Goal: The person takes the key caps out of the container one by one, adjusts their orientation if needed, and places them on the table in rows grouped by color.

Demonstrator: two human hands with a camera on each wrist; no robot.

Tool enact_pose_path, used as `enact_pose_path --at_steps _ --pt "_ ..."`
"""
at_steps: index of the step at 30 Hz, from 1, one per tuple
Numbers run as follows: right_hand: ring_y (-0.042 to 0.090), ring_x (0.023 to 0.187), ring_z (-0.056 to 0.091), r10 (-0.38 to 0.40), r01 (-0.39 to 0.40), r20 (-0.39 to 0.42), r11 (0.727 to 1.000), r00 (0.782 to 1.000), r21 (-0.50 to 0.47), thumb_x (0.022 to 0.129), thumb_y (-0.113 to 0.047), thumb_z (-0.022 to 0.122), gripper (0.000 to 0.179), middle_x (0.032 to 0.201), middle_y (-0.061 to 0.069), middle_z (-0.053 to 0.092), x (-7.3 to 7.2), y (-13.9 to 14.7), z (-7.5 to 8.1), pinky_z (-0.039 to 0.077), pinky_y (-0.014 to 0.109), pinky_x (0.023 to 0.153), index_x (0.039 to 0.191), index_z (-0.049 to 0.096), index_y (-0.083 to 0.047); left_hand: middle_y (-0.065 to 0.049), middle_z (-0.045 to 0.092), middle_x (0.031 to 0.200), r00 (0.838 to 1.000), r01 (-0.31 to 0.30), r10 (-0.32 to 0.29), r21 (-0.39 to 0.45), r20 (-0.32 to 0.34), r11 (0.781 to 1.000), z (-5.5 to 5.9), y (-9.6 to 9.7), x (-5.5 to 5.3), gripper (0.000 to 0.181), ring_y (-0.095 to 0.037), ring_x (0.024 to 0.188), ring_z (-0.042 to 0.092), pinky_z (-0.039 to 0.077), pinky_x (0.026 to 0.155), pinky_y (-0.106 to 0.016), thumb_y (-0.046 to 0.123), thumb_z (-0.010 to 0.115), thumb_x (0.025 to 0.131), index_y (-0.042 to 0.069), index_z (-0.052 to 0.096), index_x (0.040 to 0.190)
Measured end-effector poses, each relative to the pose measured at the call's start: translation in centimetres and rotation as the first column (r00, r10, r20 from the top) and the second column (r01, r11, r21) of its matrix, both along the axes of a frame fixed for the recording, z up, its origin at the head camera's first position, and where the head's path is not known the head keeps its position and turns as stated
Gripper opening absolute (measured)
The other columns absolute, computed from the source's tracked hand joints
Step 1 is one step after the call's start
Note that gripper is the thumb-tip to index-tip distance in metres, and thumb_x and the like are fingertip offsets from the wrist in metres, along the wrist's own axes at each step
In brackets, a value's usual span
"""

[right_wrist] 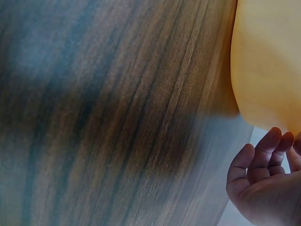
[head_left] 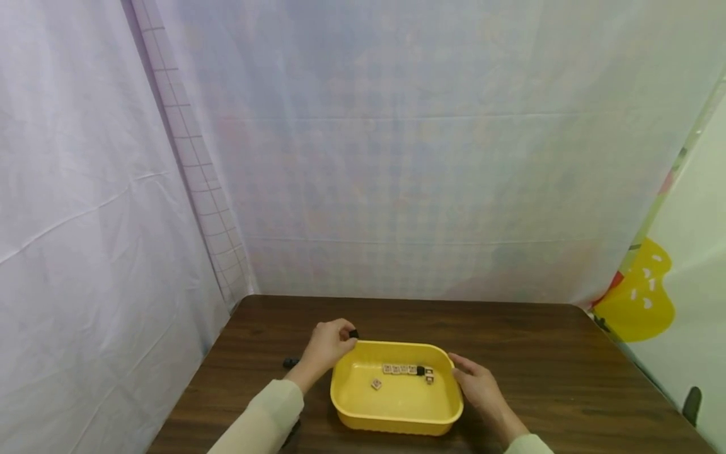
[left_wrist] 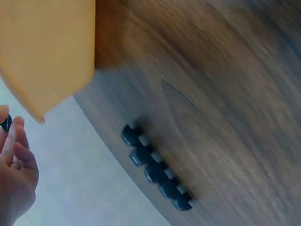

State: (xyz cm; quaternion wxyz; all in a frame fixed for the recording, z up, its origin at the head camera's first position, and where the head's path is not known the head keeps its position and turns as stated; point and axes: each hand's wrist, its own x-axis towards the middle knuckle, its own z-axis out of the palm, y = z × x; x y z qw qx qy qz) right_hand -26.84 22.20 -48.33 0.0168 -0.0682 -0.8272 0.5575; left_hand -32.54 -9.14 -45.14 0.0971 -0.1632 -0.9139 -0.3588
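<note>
A yellow plastic tub [head_left: 397,425] stands on the table in front of me. My left hand [head_left: 328,345] pinches a small black block [head_left: 354,333] just above the tub's far left corner. At the right rim is my right hand [head_left: 478,386], with its thumb and fingers gripping the edge. Inside the tub lies a short row of small pale square pieces with dark markings [head_left: 399,369]. A black piece [head_left: 420,371] sits at the right end of that row, beside a few more pale ones [head_left: 429,376]. One pale piece [head_left: 377,383] lies apart, nearer the front left.
Left of the tub, a row of several black-and-white blocks [left_wrist: 157,169] lies on the brown wood-grain table [left_wrist: 211,117]; the left forearm partly covers that side in the head view. White curtains [head_left: 397,189] hang behind the table and at its left.
</note>
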Motion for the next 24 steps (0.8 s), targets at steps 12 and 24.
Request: enact_pose_path --at_steps 12,24 --pt "0.026 0.099 0.064 -0.015 0.015 -0.003 1.0 1.0 -0.024 0.098 -0.006 0.053 0.041 0.139 0.033 0.047 0.0 0.0 0.0 0.052 0.028 0.075 0.137 0.054 0.005 -0.003 0.068 0.082 0.993 -0.082 0.093 0.14 -0.07 0.987 -0.5 -4.5 -1.0 0.016 -0.017 0.074 0.065 0.055 0.066 -0.034 0.006 0.078 0.081 0.006 0.068 0.093" --pt "0.026 0.096 0.065 -0.015 0.015 -0.016 1.0 1.0 -0.012 0.097 -0.007 0.054 0.041 0.137 0.033 0.05 0.0 0.0 0.0 0.051 0.028 0.074 0.137 0.054 0.005 -0.005 0.068 0.084 0.961 -0.271 0.276 0.175 -0.007 0.946 -1.6 -10.2 -0.9 0.017 -0.023 0.081 0.064 0.053 0.073 -0.042 0.006 0.076 0.081 0.003 0.07 0.098"
